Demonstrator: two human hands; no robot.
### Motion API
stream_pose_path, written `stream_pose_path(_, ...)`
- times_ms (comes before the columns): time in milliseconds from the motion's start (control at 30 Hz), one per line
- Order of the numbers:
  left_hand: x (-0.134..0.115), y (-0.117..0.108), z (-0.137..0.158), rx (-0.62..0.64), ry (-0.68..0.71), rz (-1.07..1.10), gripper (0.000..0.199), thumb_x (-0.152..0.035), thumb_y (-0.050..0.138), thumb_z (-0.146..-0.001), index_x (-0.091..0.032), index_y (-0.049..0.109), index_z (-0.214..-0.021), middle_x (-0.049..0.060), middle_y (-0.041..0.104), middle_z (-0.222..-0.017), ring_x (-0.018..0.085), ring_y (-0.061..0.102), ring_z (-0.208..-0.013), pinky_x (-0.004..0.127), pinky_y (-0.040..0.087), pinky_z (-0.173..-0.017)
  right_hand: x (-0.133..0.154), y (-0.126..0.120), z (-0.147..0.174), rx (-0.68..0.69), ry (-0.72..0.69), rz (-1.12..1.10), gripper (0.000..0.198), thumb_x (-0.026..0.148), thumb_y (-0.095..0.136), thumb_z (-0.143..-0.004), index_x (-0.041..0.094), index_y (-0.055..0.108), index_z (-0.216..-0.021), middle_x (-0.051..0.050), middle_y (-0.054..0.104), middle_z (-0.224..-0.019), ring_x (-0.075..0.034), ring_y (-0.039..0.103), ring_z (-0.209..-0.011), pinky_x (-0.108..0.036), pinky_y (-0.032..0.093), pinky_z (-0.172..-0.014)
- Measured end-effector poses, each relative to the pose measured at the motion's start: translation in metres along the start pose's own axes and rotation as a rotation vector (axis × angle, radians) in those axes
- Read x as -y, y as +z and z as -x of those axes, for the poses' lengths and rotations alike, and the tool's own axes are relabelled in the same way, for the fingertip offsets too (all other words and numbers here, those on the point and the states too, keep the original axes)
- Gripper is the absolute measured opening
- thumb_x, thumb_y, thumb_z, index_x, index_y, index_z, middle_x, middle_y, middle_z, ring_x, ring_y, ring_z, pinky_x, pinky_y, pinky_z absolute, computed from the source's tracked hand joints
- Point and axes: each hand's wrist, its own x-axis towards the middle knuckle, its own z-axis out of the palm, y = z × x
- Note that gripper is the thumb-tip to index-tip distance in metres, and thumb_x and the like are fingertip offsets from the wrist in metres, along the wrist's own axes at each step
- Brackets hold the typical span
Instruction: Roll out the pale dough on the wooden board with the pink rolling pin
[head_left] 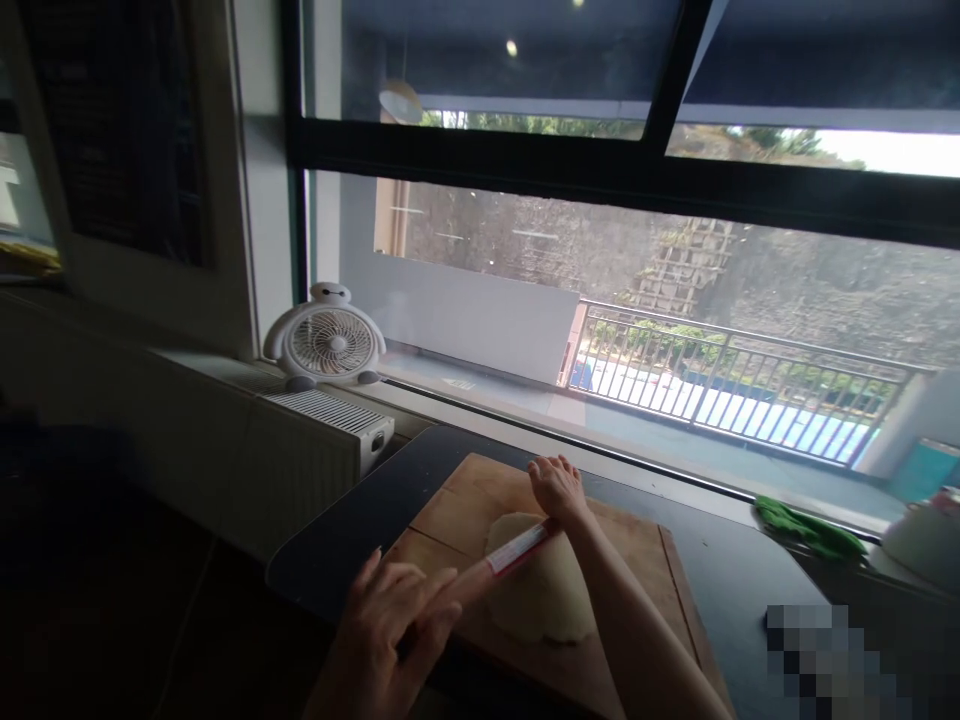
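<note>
A wooden rolling pin with a red-and-white label lies slantwise across a flat sheet of pale dough. The dough rests on a wooden board, its near edge uneven. My left hand is at the pin's near end, with the thumb and fingers on either side of it. At the far end, my right hand presses on the pin, its palm over the tip and fingers pointing away. Part of the dough is hidden behind my right forearm.
The board sits on a dark table with rounded corners, beside a window. A white fan stands on the ledge above a radiator at the left. A green cloth lies at the right. One patch at lower right is pixelated.
</note>
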Motion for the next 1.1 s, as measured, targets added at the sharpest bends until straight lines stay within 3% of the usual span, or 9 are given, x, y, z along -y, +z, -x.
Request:
stream_pose_path(100,-0.009,-0.002,0.007,0.009,0.091,-0.021,0.043,-0.031,0.055,-0.083,-0.021,0.048,-0.123,-0.001,0.061,-0.081,0.016,0.057,-0.083,0.044,0.022,-0.105,0.016,0.008,-0.017,0.0,-0.005,-0.011,0.049,0.048,0.024,-0.091,0.024,0.048,-0.126,-0.006,0.045,-0.134,-0.021,0.023,-0.132,-0.039,0.014,-0.105)
stream_pose_path(167,-0.018,-0.003,0.008,-0.012,0.145,-0.026,0.047,-0.03,0.056,-0.082,-0.02,0.046,-0.126,-0.002,0.06,-0.078,0.015,0.057,-0.081,0.046,0.022,-0.106,0.011,0.009,-0.012,0.016,0.025,-0.013,0.052,0.051,0.028,-0.089,0.023,0.044,-0.13,-0.006,0.042,-0.137,-0.022,0.02,-0.133,-0.039,0.014,-0.105)
stream_pose_path(333,-0.05,0.013,0.013,-0.08,0.299,-0.019,0.042,-0.03,0.055,-0.08,-0.023,0.052,-0.121,-0.002,0.057,-0.074,0.014,0.057,-0.074,0.047,0.03,-0.103,-0.041,-0.005,0.034,0.076,0.167,0.007,0.06,0.044,0.031,-0.086,0.012,0.036,-0.136,-0.012,0.037,-0.14,-0.025,0.028,-0.131,-0.037,0.022,-0.104)
stream_pose_path(467,-0.064,0.038,0.021,-0.222,0.355,-0.057,0.035,-0.018,0.056,-0.079,-0.027,0.058,-0.113,-0.007,0.053,-0.064,0.009,0.055,-0.062,0.051,0.022,-0.107,-0.058,-0.014,0.052,0.111,0.183,0.029,0.058,0.036,0.017,-0.089,0.01,0.033,-0.138,-0.012,0.038,-0.14,-0.021,0.033,-0.129,-0.033,0.026,-0.102)
stream_pose_path(533,-0.062,0.042,0.023,-0.251,0.375,-0.092,0.032,-0.013,0.055,-0.08,-0.027,0.06,-0.108,-0.008,0.052,-0.061,0.008,0.055,-0.062,0.05,0.017,-0.109,-0.044,-0.009,0.041,0.116,0.165,0.045,0.058,0.034,0.02,-0.088,0.009,0.031,-0.139,-0.012,0.037,-0.14,-0.021,0.032,-0.129,-0.033,0.025,-0.103)
stream_pose_path(733,-0.046,0.031,0.025,-0.217,0.391,-0.117,0.021,-0.018,0.049,-0.084,-0.025,0.062,-0.099,-0.007,0.055,-0.06,0.01,0.057,-0.067,0.049,0.011,-0.111,0.037,0.023,-0.009,0.141,0.06,0.078,0.062,0.035,0.036,-0.083,0.014,0.028,-0.141,-0.01,0.031,-0.144,-0.026,0.017,-0.135,-0.038,0.018,-0.106)
stream_pose_path(833,-0.052,0.038,0.029,-0.21,0.343,-0.078,0.022,-0.016,0.047,-0.085,-0.026,0.062,-0.097,-0.008,0.052,-0.057,0.009,0.055,-0.064,0.052,0.01,-0.11,0.051,0.028,-0.011,0.17,0.002,0.097,0.063,0.036,0.041,-0.082,0.019,0.028,-0.141,-0.006,0.03,-0.145,-0.023,0.012,-0.136,-0.036,0.012,-0.107)
stream_pose_path(967,-0.071,0.055,0.034,-0.259,0.268,-0.055,0.022,-0.016,0.045,-0.086,-0.027,0.062,-0.094,-0.008,0.05,-0.056,0.009,0.053,-0.061,0.057,0.015,-0.108,0.022,0.014,0.005,0.194,0.066,0.148,0.06,0.036,0.04,-0.083,0.018,0.03,-0.139,-0.009,0.03,-0.144,-0.025,0.01,-0.136,-0.042,0.008,-0.108)
stream_pose_path(1100,-0.086,0.068,0.033,-0.332,0.242,-0.066,0.019,-0.012,0.051,-0.082,-0.027,0.062,-0.083,-0.008,0.048,-0.054,0.008,0.053,-0.06,0.053,0.019,-0.109,-0.016,-0.004,0.021,0.222,0.199,0.161,0.058,0.032,0.03,-0.086,0.011,0.027,-0.14,-0.016,0.028,-0.144,-0.031,0.017,-0.134,-0.049,0.017,-0.104)
